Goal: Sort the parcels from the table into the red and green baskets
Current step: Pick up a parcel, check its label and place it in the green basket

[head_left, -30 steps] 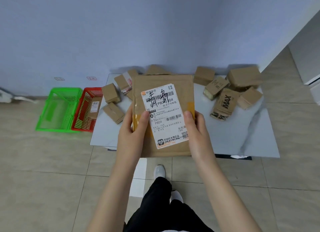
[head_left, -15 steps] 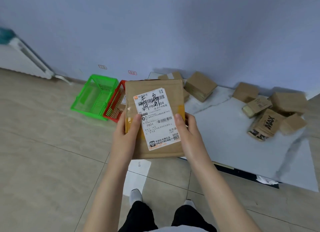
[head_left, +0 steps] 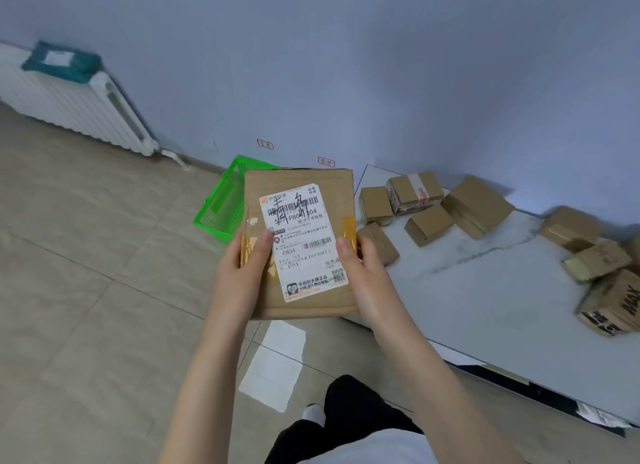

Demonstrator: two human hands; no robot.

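The flat brown cardboard parcel with a white printed label (head_left: pixel 299 241) is held in the air by both hands, in front of the green plastic mesh basket (head_left: pixel 221 203), and it covers the right part of that basket. The left hand (head_left: pixel 239 276) and the right hand (head_left: pixel 363 276) grip its two side edges, each with the thumb pressed on the front and the other fingers hidden behind.

The parcel looks thin, stiff and probably light. The glossy tape and label may be a little slippery, so the bare cardboard edges seem the better place to hold it.

The red basket is not seen; perhaps it is hidden behind the parcel. Right of the green basket lies a low grey-white table (head_left: pixel 485 290) with several small brown cardboard boxes (head_left: pixel 429 224) on it. Far to the left of the green basket, a white radiator (head_left: pixel 69 106) stands along the pale blue wall. The floor is of beige tiles.
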